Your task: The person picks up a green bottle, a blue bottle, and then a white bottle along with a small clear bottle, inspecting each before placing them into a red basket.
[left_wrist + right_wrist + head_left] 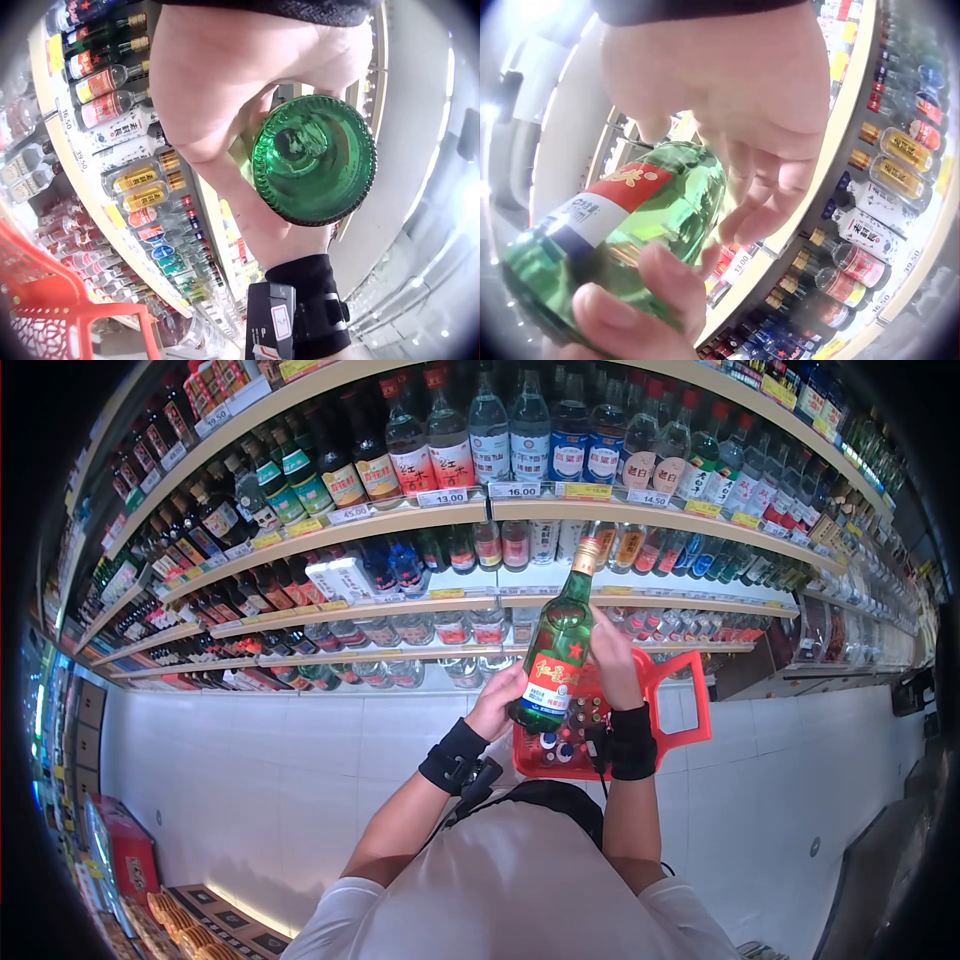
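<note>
A green glass bottle with a red and white label is held tilted in front of the chest, its gold cap up and to the right. The left hand grips it near the base; in the right wrist view that hand's fingertips press on the glass. Behind the bottle's upper part lies the right hand, its fingers partly hidden in the head view. The right wrist view has the right hand beside the bottle, fingers bent near its shoulder. The round base faces the left wrist camera.
Below the hands a red basket holds several small bottles. Shelves of bottles with price tags curve across the front. Pale tiled floor lies around the person, and a red box stands at the lower left.
</note>
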A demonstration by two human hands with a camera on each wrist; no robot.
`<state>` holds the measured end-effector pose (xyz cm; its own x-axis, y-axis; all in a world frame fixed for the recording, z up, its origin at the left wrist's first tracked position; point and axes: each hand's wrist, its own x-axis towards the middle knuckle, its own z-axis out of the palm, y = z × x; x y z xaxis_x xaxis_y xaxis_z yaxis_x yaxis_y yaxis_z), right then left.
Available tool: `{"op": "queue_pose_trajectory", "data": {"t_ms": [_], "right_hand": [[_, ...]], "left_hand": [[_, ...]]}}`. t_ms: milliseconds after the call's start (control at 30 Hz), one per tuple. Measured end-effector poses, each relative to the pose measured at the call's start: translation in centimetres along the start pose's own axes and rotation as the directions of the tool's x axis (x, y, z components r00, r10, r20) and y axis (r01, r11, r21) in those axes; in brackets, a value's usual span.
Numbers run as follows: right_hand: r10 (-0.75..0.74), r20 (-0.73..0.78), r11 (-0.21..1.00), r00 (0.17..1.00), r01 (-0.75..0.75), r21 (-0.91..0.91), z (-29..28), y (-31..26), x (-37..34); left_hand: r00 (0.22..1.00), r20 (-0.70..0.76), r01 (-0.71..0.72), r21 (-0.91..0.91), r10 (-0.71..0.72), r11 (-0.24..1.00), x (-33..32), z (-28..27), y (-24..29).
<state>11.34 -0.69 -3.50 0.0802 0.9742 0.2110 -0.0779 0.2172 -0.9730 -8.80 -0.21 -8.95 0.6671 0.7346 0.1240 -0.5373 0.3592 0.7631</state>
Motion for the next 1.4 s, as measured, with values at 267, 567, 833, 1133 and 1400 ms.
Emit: {"op": "queue_pose_trajectory", "data": {"t_ms": [267,567,833,1133,1400], "right_hand": [[0.018,0.127,0.988,0.992,-0.037,0.148,0.2,-1.5,-0.7],[-0.025,0.122,0.993,0.992,0.01,0.121,-0.3,-3.2,-0.9],[-0.022,0.068,0.966,0.997,0.003,0.257,-0.5,-1.5,-0.1],[-0.086,0.068,0.994,0.994,0.082,0.067,-1.0,-1.4,0.1],[-0.058,0.146,0.963,0.988,0.017,0.27,-0.9,1.2,1.2]], "left_hand": [[0.998,-0.064,-0.003,-0.142,-0.006,0.99,0.6,1.1,0.8],[0.997,-0.021,-0.073,0.014,0.073,0.997,1.7,2.0,1.2],[0.984,-0.029,-0.151,0.402,0.177,0.903,2.4,3.9,1.7],[0.985,-0.078,-0.119,0.362,0.157,0.925,2.0,4.9,2.2],[0.983,-0.146,-0.053,0.334,0.108,0.941,1.6,5.2,3.5]]}}
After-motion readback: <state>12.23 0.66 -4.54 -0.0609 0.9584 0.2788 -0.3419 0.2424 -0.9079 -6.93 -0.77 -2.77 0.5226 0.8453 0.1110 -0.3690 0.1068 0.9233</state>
